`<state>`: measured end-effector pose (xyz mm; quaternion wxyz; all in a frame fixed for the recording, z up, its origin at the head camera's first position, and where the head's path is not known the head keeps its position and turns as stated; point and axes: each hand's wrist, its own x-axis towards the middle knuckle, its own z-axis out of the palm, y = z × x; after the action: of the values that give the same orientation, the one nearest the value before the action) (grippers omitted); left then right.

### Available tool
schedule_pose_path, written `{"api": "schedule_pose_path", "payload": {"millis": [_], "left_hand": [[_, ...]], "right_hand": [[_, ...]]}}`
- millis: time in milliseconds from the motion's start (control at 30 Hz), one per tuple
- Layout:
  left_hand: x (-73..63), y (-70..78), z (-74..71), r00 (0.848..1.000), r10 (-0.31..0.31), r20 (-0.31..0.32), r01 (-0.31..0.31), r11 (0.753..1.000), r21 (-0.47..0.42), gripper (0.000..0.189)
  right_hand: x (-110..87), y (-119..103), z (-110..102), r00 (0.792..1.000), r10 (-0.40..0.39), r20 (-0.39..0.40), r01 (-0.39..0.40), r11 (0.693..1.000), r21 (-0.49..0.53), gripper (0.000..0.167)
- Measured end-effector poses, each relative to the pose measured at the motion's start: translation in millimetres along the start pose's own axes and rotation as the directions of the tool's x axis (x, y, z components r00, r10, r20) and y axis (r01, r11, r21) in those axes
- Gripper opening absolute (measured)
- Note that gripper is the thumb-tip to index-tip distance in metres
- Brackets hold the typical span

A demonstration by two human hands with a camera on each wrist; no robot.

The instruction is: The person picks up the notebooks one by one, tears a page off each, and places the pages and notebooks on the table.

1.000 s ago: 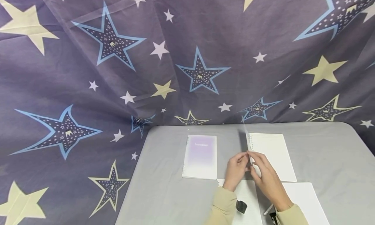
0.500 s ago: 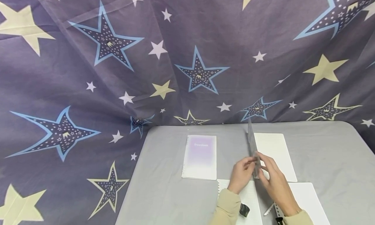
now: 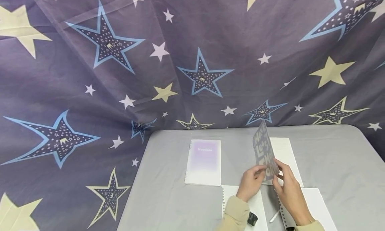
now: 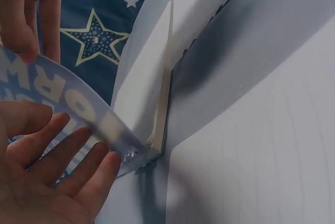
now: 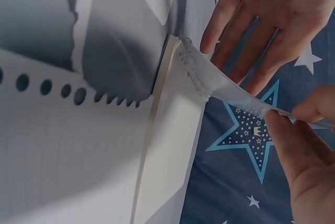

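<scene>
A grey notebook cover [image 3: 264,146] with pale lettering stands tilted up from a notebook's white pages [image 3: 282,149], in front of me on the right. My right hand [image 3: 290,194] pinches the cover's free edge between thumb and fingers. On the printed side, my left hand [image 3: 251,182] is against the cover's lower part; in the left wrist view its fingers [image 4: 78,156] extend loosely across the lettering. The right wrist view shows perforated paper bits along the cover's bound edge [image 5: 191,72], beside the pages. Part of the notebook is hidden behind the cover.
A purple-and-white spiral notebook [image 3: 205,164] lies flat at the left on the grey table [image 3: 162,191]. White sheets with punched edges lie under my forearms, one left [image 3: 255,204] and one right [image 3: 314,204]. Between them is a small white strip [image 3: 275,216]. A star-patterned cloth [image 3: 168,30] hangs behind.
The cover has swung from nearly edge-on to a view of its lettered face, its free edge moving right. Both hands have shifted slightly right with it.
</scene>
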<state>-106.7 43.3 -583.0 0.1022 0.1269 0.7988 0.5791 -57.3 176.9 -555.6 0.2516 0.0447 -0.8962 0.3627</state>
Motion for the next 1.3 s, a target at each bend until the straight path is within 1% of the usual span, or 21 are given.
{"api": "schedule_pose_path", "payload": {"millis": [67, 133, 200, 267, 367, 467, 567, 667, 733, 800, 967, 1033, 1167, 1300], "left_hand": [[-0.8, -1.0, 1.2, 1.000, 0.021, 0.007, -0.021, 0.999, 0.026, 0.028], [-1.0, -1.6, 2.1, 0.998, 0.065, 0.014, -0.066, 0.995, 0.081, 0.028], [-1.0, -3.1, 2.7, 0.994, 0.108, 0.027, -0.111, 0.982, 0.150, 0.028], [-1.7, -3.8, 2.6, 0.991, 0.128, 0.042, -0.134, 0.968, 0.212, 0.029], [-3.5, -4.6, 1.9, 0.991, 0.115, 0.070, -0.130, 0.957, 0.259, 0.031], [-4.3, -5.1, 2.2, 0.991, 0.103, 0.083, -0.122, 0.953, 0.276, 0.032], [-4.3, -5.9, 3.5, 0.992, 0.100, 0.080, -0.119, 0.949, 0.292, 0.032], [-5.0, -7.5, 4.6, 0.994, 0.087, 0.069, -0.105, 0.947, 0.304, 0.031], [-5.8, -8.8, 5.1, 0.995, 0.079, 0.062, -0.094, 0.946, 0.311, 0.030], [-6.2, -9.9, 5.4, 0.995, 0.082, 0.058, -0.096, 0.941, 0.323, 0.030], [-6.8, -11.7, 5.2, 0.993, 0.102, 0.065, -0.119, 0.922, 0.367, 0.029], [-7.0, -11.8, 4.8, 0.992, 0.100, 0.070, -0.119, 0.919, 0.375, 0.028], [-7.1, -11.6, 4.1, 0.992, 0.095, 0.084, -0.119, 0.918, 0.378, 0.028], [-6.7, -12.2, 4.3, 0.990, 0.099, 0.096, -0.129, 0.910, 0.394, 0.028]], "right_hand": [[-1.1, 0.6, -1.4, 1.000, 0.019, -0.003, -0.019, 1.000, 0.013, 0.071], [-2.7, 1.5, -3.4, 0.999, 0.041, -0.007, -0.041, 0.999, 0.031, 0.071], [-4.4, 2.9, -5.7, 0.998, 0.065, -0.011, -0.065, 0.997, 0.041, 0.071], [-6.1, 5.4, -7.7, 0.996, 0.085, -0.018, -0.084, 0.995, 0.049, 0.071], [-8.6, 8.9, -10.1, 0.992, 0.122, -0.030, -0.120, 0.991, 0.052, 0.070], [-11.1, 12.4, -11.6, 0.985, 0.171, -0.039, -0.168, 0.984, 0.058, 0.070], [-13.7, 16.1, -12.1, 0.973, 0.225, -0.053, -0.221, 0.973, 0.063, 0.072], [-16.1, 20.3, -11.8, 0.960, 0.271, -0.070, -0.264, 0.960, 0.090, 0.074], [-17.4, 23.3, -11.2, 0.953, 0.293, -0.077, -0.286, 0.953, 0.098, 0.075], [-18.1, 26.5, -10.7, 0.950, 0.302, -0.081, -0.293, 0.951, 0.100, 0.076], [-18.7, 33.5, -10.8, 0.943, 0.320, -0.087, -0.316, 0.947, 0.054, 0.075], [-19.1, 36.3, -11.1, 0.939, 0.333, -0.088, -0.330, 0.943, 0.043, 0.072], [-20.2, 42.2, -11.6, 0.924, 0.372, -0.087, -0.373, 0.928, 0.005, 0.068], [-21.3, 46.0, -11.7, 0.908, 0.412, -0.072, -0.416, 0.908, -0.055, 0.067]]}}
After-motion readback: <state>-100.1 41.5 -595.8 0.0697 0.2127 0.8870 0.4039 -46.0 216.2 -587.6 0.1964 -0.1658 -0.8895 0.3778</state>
